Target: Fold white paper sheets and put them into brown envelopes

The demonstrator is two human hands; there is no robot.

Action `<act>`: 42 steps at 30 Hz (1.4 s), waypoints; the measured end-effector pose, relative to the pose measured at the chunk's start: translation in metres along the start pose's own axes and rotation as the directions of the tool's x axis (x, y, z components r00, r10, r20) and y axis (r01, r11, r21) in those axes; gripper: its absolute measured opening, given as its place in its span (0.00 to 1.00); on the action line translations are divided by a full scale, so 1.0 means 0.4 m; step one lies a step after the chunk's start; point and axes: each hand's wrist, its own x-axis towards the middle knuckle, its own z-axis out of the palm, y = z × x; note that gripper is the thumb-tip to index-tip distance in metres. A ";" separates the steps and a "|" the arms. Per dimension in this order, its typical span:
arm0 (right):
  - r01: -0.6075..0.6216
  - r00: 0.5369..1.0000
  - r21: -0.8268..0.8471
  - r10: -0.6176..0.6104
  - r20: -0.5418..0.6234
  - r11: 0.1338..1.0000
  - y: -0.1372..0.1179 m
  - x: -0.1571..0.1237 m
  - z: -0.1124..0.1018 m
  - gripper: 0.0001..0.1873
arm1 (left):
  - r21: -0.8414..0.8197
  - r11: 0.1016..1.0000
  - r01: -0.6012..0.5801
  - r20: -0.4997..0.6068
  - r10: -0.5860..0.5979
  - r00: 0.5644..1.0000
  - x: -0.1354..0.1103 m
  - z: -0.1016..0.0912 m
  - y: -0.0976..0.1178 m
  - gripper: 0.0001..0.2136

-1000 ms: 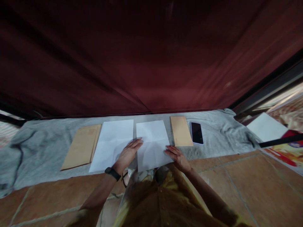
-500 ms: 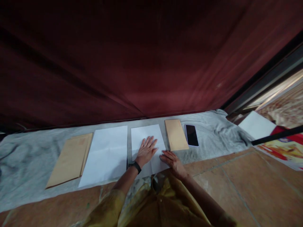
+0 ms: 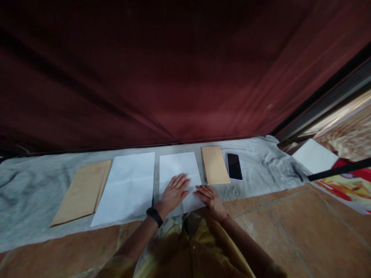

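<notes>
My left hand (image 3: 173,194) lies flat, fingers spread, on the lower half of a white sheet of paper (image 3: 178,165) on a grey cloth (image 3: 31,181). My right hand (image 3: 209,199) rests open on that sheet's lower right corner. A black band is on my left wrist. A larger white sheet (image 3: 127,187) lies just to the left. A brown envelope (image 3: 215,164) lies just right of the small sheet, with a black phone (image 3: 234,166) beside it.
More brown envelopes (image 3: 82,192) are stacked at the left end of the cloth. A dark red curtain (image 3: 174,69) hangs behind. Tiled floor (image 3: 290,227) spreads in front. Another white sheet (image 3: 314,156) and colourful printed material (image 3: 348,185) lie at right.
My left hand moved from the sheet's left edge onto its middle, then slid back toward me. My right hand stayed at the lower right corner. The view shifted slightly.
</notes>
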 end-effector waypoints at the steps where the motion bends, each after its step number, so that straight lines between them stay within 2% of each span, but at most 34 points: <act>1: 0.006 1.000 -0.004 -0.006 -0.001 1.000 0.002 -0.002 0.000 0.34 | 0.000 1.000 -0.006 0.007 0.006 1.000 -0.031 -0.001 0.003 0.23; 5: 0.047 0.999 -0.035 -0.046 0.009 0.998 0.011 -0.006 0.001 0.33 | 0.034 0.999 -0.011 0.032 0.010 0.999 -0.144 -0.012 0.002 0.24; 8: 0.077 0.997 -0.061 -0.076 0.007 0.995 0.014 -0.008 0.002 0.32 | 0.066 0.998 -0.019 0.064 0.015 0.998 -0.175 -0.039 0.001 0.25; 12: 0.082 0.996 -0.086 -0.084 -0.020 0.993 0.014 -0.013 0.006 0.31 | 0.078 0.996 -0.036 0.110 0.027 0.994 -0.140 -0.079 0.031 0.27; 16: 0.086 0.996 -0.099 -0.088 -0.011 0.991 0.014 -0.016 0.006 0.31 | 0.013 0.995 -0.098 0.180 0.094 0.979 -0.092 -0.092 0.082 0.35; 18: 0.097 0.995 -0.100 -0.098 -0.003 0.990 0.016 -0.016 0.006 0.32 | -0.002 0.996 -0.086 0.223 0.084 0.971 -0.078 -0.109 0.101 0.34; 20: 0.102 0.995 -0.104 -0.103 0.001 0.989 0.017 -0.016 0.007 0.33 | 0.011 0.999 -0.039 0.242 0.035 0.970 -0.071 -0.156 0.109 0.30; 21: 0.101 0.995 -0.108 -0.102 0.001 0.989 0.018 -0.016 0.009 0.33 | 0.030 1.000 -0.008 0.234 0.001 0.972 -0.069 -0.192 0.107 0.27; 22: 0.098 0.995 -0.112 -0.099 -0.001 0.989 0.018 -0.016 0.012 0.34 | 0.076 0.996 0.044 0.182 -0.058 0.982 -0.068 -0.234 0.101 0.25; 24: 0.088 0.996 -0.122 -0.089 -0.010 0.989 0.018 -0.016 0.019 0.36 | 0.196 0.970 0.144 -0.002 -0.147 0.989 -0.076 -0.324 0.072 0.24; 26: 0.073 0.997 -0.130 -0.076 -0.024 0.989 0.016 -0.016 0.025 0.38 | 0.239 0.928 0.286 -0.143 -0.258 0.956 -0.097 -0.391 0.021 0.24; 27: 0.066 0.997 -0.133 -0.070 -0.031 0.989 0.015 -0.017 0.026 0.39 | 0.233 0.907 0.350 -0.168 -0.317 0.934 -0.114 -0.406 -0.011 0.26; 29: 0.062 0.997 -0.136 -0.068 -0.038 0.989 0.013 -0.017 0.026 0.38 | 0.227 0.868 0.442 -0.141 -0.419 0.897 -0.158 -0.392 -0.078 0.28; 31: 0.071 0.996 -0.134 -0.076 -0.038 0.988 0.012 -0.018 0.024 0.37 | 0.231 0.827 0.513 -0.059 -0.515 0.855 -0.211 -0.330 -0.132 0.32; 32: 0.077 0.996 -0.133 -0.082 -0.035 0.988 0.012 -0.018 0.023 0.36 | 0.225 0.830 0.509 0.005 -0.524 0.852 -0.239 -0.290 -0.150 0.32; 34: 0.084 0.996 -0.134 -0.088 -0.028 0.987 0.014 -0.019 0.022 0.36 | 0.223 0.851 0.475 0.086 -0.503 0.860 -0.292 -0.213 -0.166 0.30; 36: 0.079 0.996 -0.142 -0.084 -0.029 0.987 0.017 -0.021 0.024 0.37 | 0.241 0.839 0.487 0.052 -0.513 0.857 -0.334 -0.158 -0.163 0.28; 38: 0.075 0.996 -0.151 -0.081 -0.037 0.986 0.021 -0.022 0.028 0.37 | 0.255 0.845 0.470 0.007 -0.488 0.873 -0.359 -0.134 -0.158 0.28; 42: 0.086 0.995 -0.164 -0.094 -0.042 0.983 0.026 -0.023 0.031 0.34 | 0.249 0.860 0.445 0.004 -0.461 0.888 -0.374 -0.142 -0.172 0.28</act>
